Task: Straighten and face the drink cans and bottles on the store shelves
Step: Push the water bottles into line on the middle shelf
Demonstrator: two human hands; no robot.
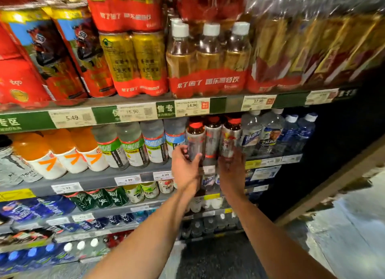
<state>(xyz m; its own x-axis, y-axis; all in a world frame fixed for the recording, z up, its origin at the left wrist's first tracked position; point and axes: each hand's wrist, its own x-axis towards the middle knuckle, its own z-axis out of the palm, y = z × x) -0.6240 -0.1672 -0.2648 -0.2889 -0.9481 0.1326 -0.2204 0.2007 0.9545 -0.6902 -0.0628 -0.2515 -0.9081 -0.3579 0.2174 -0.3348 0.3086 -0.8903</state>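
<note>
Gripping the leftmost of three silver-labelled bottles with red caps, the left hand (pixel 184 161) is curling its fingers and thumb round that bottle (pixel 195 142) low on its body. This bottle is standing upright at the front edge of the second shelf (pixel 133 175), just beside its two twins (pixel 220 139) on the right. The right hand (pixel 231 166) is reaching up to the rightmost twin, its fingers lying against the bottle's lower part; motion blur is hiding whether they are wrapping round it or only touching it, so the grip cannot be told.

Left of the three, a row of clear bottles with green and blue labels (pixel 143 145) is sitting, and further left orange bottles with white wraps (pixel 62 151) are leaning in a line. Right of the three, pale and dark blue bottles with white caps (pixel 277 133) are filling the shelf's end.

Above, on the top shelf (pixel 227 104), shrink-wrapped packs of amber drink with white caps (pixel 208 58) are standing next to packs of gold cans (pixel 135 60) and tall red cans (pixel 68 56). Price tags (pixel 192 108) are running along the shelf edges. Below the hands, lower shelves are holding green bottles (pixel 102 198), small pale bottles (pixel 143 191) and blue packs (pixel 27 211).
</note>
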